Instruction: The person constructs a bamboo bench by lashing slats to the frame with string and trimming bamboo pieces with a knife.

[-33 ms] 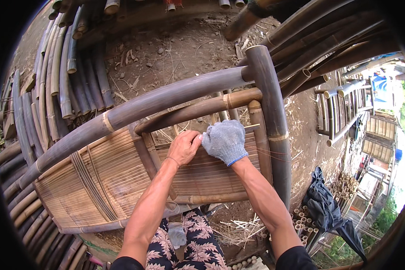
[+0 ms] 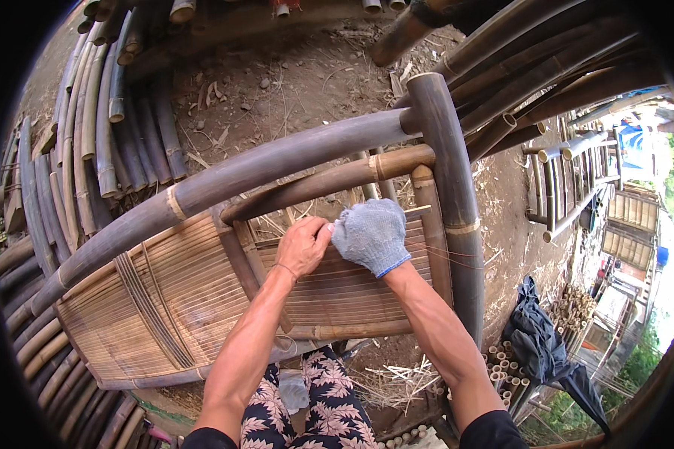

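Observation:
A dark bamboo frame (image 2: 292, 153) with a panel of thin slats (image 2: 367, 299) lies in front of me. My left hand (image 2: 301, 247), bare, is closed at the panel's far edge, thumb and fingertips pinched together; what they pinch is hidden. Right against it, my right hand (image 2: 371, 236) wears a grey knitted glove with a blue cuff and is closed as well. A narrow bamboo strip (image 2: 419, 212) sticks out on the right side of the glove. Thin reddish wires (image 2: 449, 254) trail from beside the glove over the right-hand post.
Stacked bamboo poles (image 2: 90, 112) lie at the far left, with more poles (image 2: 547, 60) at the far right. A bamboo rack (image 2: 569, 179) stands to the right. Dark cloth (image 2: 535, 322) hangs over cut bamboo pieces. Pale shavings (image 2: 401, 382) litter the ground near my legs.
Both hands have shifted very slightly to the left, still pressed close together at the panel's far edge. The frame and the panel look the same.

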{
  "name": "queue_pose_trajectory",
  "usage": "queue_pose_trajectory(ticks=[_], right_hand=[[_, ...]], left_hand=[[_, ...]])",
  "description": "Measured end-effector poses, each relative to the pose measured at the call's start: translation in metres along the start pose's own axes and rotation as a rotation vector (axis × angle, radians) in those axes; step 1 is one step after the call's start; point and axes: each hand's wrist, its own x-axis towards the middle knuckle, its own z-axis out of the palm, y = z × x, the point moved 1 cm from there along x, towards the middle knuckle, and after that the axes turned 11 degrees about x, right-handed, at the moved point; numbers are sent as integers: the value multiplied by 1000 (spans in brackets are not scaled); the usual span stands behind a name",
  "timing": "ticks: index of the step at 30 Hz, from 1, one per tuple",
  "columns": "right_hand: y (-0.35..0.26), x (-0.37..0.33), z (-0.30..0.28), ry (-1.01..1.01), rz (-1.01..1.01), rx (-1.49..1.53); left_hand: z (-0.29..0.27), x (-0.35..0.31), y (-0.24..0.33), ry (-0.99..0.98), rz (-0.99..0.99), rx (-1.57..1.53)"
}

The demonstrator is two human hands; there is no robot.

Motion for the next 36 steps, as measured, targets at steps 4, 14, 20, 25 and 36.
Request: queue_pose_trajectory(ticks=[4,14,20,25,36], right_hand=[[-8,8,8,65,-35,28],[-1,28,7,93,-52,81],[2,35,5,58,-63,61],[2,28,2,-7,32,17],[-27,-31,-112,718,-66,393]], left_hand=[[-4,-5,-2,193,-142,-162],[7,-2,-1,435,-252,-239],[2,7,2,439,-299,-247],[-2,11,7,385,-278,-246],[4,-23,2,393,22,-32]])
